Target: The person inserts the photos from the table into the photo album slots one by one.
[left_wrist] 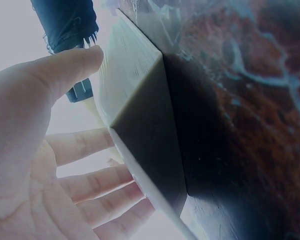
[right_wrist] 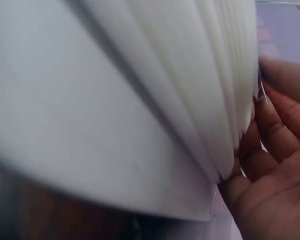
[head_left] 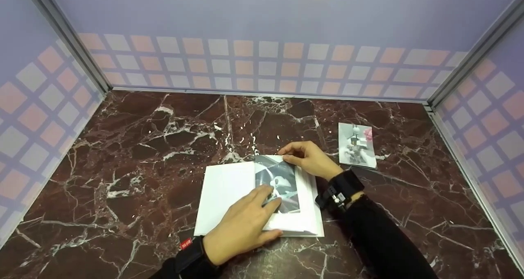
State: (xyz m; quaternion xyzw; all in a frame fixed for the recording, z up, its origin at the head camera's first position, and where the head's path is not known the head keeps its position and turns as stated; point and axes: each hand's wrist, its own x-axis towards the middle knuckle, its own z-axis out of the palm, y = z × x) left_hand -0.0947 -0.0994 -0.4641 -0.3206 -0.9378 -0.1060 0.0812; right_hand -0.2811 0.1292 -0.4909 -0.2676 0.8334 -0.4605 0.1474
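Note:
A white photo album (head_left: 225,189) lies open on the marbled tabletop. Over its right page is a grey-toned photo (head_left: 280,174). My right hand (head_left: 313,158) pinches the photo's top edge near the upper right corner between thumb and fingers. With fingers extended, my left hand (head_left: 243,221) rests over the album's lower middle, fingertips on the photo's lower left part. In the left wrist view, the left hand (left_wrist: 85,165) lies along the raised album cover (left_wrist: 150,135). Fanned album pages (right_wrist: 190,85) fill much of the right wrist view, beside the right hand (right_wrist: 275,160).
To the right of the album lies a small stack of photos (head_left: 355,148), the top one showing a lamp-like shape and a pink patch. Lilac panels with a checked pattern (head_left: 268,66) wall the dark red marbled tabletop (head_left: 143,156) at the back and both sides.

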